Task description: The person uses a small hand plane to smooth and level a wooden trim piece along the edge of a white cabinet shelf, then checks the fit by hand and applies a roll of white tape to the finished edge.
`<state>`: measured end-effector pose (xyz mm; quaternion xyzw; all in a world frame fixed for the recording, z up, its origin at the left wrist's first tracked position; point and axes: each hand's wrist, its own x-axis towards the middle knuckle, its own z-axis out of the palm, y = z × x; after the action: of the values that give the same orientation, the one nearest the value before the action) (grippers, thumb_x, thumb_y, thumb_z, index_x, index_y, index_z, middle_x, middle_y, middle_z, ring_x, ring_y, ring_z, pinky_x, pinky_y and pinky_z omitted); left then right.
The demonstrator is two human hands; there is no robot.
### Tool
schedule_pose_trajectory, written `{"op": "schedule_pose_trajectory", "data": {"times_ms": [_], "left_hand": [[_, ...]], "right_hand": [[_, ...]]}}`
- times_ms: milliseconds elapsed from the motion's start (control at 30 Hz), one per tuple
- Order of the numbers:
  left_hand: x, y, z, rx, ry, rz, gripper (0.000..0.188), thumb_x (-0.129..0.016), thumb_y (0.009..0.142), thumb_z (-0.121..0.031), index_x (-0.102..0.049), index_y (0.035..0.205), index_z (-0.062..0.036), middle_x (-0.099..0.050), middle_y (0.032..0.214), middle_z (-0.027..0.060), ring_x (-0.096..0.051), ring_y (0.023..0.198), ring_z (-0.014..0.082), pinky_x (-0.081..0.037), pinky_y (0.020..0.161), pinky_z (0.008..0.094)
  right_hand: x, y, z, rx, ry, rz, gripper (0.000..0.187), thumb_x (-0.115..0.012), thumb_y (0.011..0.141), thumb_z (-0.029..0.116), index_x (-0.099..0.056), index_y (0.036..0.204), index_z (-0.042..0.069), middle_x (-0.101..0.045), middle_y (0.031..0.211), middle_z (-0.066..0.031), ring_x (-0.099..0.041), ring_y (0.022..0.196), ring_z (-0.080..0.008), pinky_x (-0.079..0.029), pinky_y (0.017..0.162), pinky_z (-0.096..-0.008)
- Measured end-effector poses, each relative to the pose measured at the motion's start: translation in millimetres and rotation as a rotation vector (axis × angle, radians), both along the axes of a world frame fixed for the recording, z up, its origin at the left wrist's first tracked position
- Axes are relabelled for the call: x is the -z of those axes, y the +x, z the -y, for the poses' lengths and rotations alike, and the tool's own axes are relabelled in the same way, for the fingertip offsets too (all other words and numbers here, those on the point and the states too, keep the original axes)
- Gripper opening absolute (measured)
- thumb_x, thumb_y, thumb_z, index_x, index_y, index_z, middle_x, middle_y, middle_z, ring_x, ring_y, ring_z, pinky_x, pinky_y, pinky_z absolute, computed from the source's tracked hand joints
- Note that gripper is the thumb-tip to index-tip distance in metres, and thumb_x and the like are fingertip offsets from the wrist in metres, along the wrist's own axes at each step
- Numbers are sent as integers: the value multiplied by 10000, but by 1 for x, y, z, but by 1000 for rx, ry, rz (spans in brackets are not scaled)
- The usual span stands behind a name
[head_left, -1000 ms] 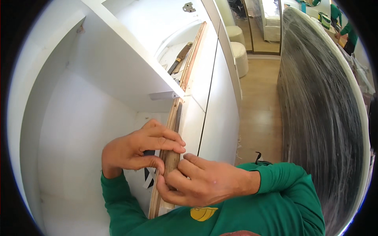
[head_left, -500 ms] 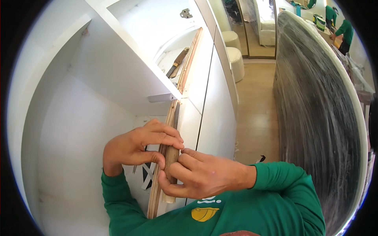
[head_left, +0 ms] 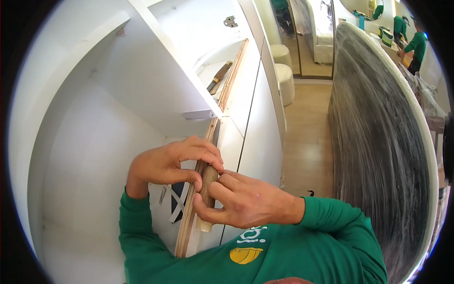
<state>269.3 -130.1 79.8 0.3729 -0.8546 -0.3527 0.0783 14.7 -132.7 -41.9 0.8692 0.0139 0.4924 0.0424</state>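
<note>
A tool with a thick, round wooden handle (head_left: 208, 182) lies lengthwise along the layered wooden edge (head_left: 187, 227) of a white cabinet. A narrow dark strip (head_left: 216, 136), which looks like its blade, runs beyond the handle. My left hand (head_left: 177, 163) arches over the handle from the left, thumb on one side and fingertips on the other. From the right, my right hand (head_left: 241, 199) grips the same handle with curled fingers. Both sets of fingertips nearly meet at the handle's far end; anything small pinched there is hidden.
Inside the cabinet stand white partitions (head_left: 165, 52); a grey bar (head_left: 198, 115) juts from one. A brown-and-black tool (head_left: 220, 75) lies farther back near a metal hinge (head_left: 230, 21). Plastic-wrapped dark panel (head_left: 378, 142) rises at right. Two people (head_left: 417, 47) work far off.
The view has shifted slightly, so the cabinet appears a little farther right and lower. Both hands stay on the wooden handle in nearly the same grip.
</note>
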Motion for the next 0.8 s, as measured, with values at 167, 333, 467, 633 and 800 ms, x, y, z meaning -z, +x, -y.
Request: {"op": "schedule_pose_trajectory", "data": {"times_ms": [167, 333, 467, 633, 800], "left_hand": [[-7, -3, -3, 64, -3, 21, 436, -895, 958, -137, -784, 1377, -96, -707, 1377, 88, -606, 1353, 305, -477, 1161, 428], [-3, -8, -6, 27, 5, -10, 423, -904, 958, -150, -785, 1360, -98, -705, 1363, 86, -604, 1330, 299, -477, 1151, 426], [-2, -12, -3, 29, -23, 3, 408, -899, 960, -130, -786, 1351, -94, -703, 1356, 88, -603, 1320, 303, -483, 1141, 423], [-2, -13, -5, 9, -36, 15, 405, -881, 959, -87, -784, 1353, -88, -704, 1345, 89, -620, 1301, 298, -500, 1122, 411], [-7, -16, 0, -15, 1, 24, 411, -853, 953, -35, -783, 1355, -79, -707, 1334, 89, -638, 1282, 271, -521, 1100, 395]], "right_hand": [[-11, -8, -4, 21, -62, -10, 296, -706, 953, 182, -690, 1204, 27, -542, 966, -64, -631, 841, -190, -635, 907, -373], [-2, -10, -5, -28, -12, -7, 296, -686, 970, 181, -679, 1229, 38, -515, 939, -59, -633, 834, -190, -657, 989, -393], [2, -10, -2, -17, -3, -5, 292, -688, 967, 173, -677, 1234, 56, -507, 934, -60, -632, 830, -199, -654, 990, -386], [1, -11, -1, -15, 8, 3, 314, -694, 953, 158, -669, 1249, 58, -519, 944, -71, -642, 856, -214, -628, 910, -366], [4, -11, -3, -11, 60, 20, 389, -699, 939, 99, -670, 1326, 66, -485, 942, -70, -620, 819, -228, -610, 844, -359]]}}
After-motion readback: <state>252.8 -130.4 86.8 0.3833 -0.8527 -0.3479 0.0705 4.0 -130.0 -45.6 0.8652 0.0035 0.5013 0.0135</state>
